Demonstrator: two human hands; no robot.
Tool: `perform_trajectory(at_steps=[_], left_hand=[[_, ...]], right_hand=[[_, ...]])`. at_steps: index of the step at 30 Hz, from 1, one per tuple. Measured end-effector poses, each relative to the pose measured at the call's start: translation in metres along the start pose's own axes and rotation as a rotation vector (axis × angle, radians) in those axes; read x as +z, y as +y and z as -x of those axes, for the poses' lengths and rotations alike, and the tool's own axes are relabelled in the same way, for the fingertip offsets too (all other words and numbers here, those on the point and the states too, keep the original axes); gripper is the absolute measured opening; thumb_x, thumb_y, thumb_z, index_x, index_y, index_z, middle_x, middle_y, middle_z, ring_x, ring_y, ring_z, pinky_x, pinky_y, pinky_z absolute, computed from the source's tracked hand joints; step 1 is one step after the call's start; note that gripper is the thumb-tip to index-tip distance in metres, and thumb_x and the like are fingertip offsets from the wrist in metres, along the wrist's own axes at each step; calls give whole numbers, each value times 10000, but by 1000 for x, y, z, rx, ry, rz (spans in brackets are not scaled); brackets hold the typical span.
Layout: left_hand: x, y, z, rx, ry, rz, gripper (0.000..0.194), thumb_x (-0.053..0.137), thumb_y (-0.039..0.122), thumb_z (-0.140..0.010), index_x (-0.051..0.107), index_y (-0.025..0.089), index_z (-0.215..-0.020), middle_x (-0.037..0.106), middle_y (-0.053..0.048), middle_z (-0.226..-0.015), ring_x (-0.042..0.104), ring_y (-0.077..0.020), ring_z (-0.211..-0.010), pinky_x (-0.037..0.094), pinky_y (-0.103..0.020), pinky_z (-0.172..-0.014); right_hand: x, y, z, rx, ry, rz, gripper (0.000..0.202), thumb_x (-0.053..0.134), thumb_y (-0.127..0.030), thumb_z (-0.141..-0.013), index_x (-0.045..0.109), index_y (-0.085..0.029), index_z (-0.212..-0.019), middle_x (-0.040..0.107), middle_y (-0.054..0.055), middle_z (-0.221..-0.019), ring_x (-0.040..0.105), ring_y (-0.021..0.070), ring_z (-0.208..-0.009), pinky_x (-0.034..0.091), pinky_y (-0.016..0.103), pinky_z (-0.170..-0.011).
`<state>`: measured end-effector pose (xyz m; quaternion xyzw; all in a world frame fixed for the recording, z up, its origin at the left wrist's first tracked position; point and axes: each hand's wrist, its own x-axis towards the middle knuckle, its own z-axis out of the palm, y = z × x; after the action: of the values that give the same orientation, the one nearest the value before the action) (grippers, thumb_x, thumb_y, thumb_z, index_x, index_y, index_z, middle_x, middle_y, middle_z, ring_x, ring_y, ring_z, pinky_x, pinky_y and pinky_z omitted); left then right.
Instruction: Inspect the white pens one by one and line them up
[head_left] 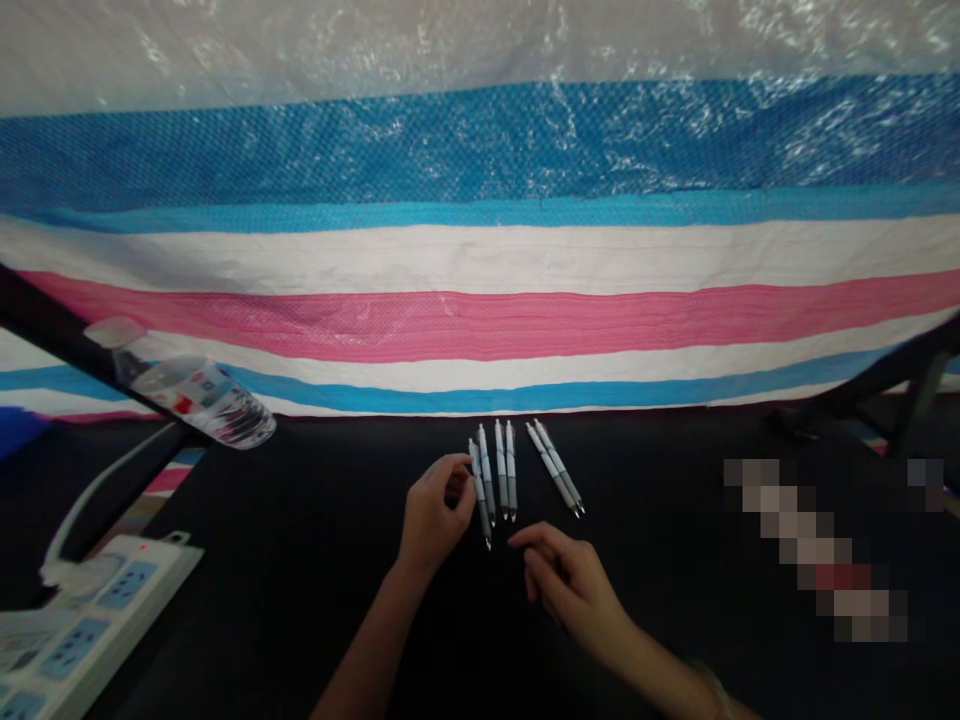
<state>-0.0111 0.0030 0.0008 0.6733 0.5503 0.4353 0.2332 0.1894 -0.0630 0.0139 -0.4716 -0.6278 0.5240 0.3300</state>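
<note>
Several white pens with grey grips lie on the black table, tips toward me. My left hand is at the leftmost pen, its thumb and index finger curled together near the pen's upper part. Just right of that pen lies another pen, then a close pair. Farther right, two slanted pens lie side by side. My right hand hovers below the pens, index finger stretched out to the left and the other fingers loosely bent, with nothing in it.
A clear plastic bottle stands at the back left beside a dark bar. At the near left is a white power strip with a plugged-in cable. A striped plastic sheet hangs behind the table. A blurred patch covers part of the right side.
</note>
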Motion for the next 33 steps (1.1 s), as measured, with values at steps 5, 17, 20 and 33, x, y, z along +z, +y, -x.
perform_trajectory(at_steps=[5,17,20,33], left_hand=[[3,3,2,37,-37,73,254,549,108,-851,632,195,-1075,690,-54,-957,710,-169,-813,609,-288,-718],[5,4,2,63,-83,111,303,529,46,-830,645,200,-1063,703,-66,-1013,715,-187,-903,626,-312,-763],[6,5,3,67,-83,113,286,530,47,-830,649,195,-1045,711,-67,-1004,716,-190,-912,624,-322,-792],[4,7,3,75,-59,109,239,537,80,-835,675,202,-988,735,-60,-940,727,-200,-855,620,-315,-753]], right_hand=[[-2,-4,2,-88,19,162,258,421,-292,-978,631,-164,-1058,575,-37,-598,508,106,-511,344,215,-506],[-29,7,-9,-52,399,934,276,439,-266,-958,616,-193,-1156,715,29,-759,676,182,-601,423,262,-539],[-32,7,-11,43,410,1082,240,487,-275,-957,607,-199,-1151,723,26,-747,693,200,-600,387,258,-493],[-37,5,-12,178,372,1211,153,509,-329,-982,527,-212,-1079,730,28,-716,712,235,-568,335,254,-443]])
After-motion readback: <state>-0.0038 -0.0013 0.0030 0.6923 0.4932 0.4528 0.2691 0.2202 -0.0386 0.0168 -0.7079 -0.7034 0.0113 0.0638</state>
